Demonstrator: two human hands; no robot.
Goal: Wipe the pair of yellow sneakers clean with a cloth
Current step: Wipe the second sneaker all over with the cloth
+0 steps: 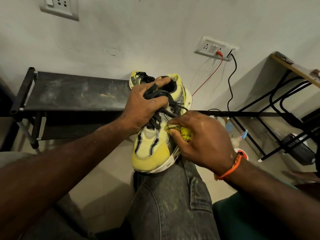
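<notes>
- Sneaker (pixel 150 146) in pale yellow is resting sole-down on the person's jeans-clad knee (pixel 169 196), toe pointing toward the camera, while its mate (pixel 138 78) is showing only partly behind the left hand, near the black rack (pixel 74 90).
- Left hand (pixel 143 104) is gripping the near shoe at the collar, fingers curled round a bunch of dark laces (pixel 166 110), which is steadying it well.
- Right hand (pixel 206 141) is pinching a wadded yellow cloth (pixel 183 132) against the shoe's side panel, beside the laces.
- The shoe is probably handling as light, with a soft, yielding mesh upper and a firmer white sole (pixel 166 166), so the collar or sole is looking like the surest hold.
- The cloth is looking limp and easy to bunch.
</notes>
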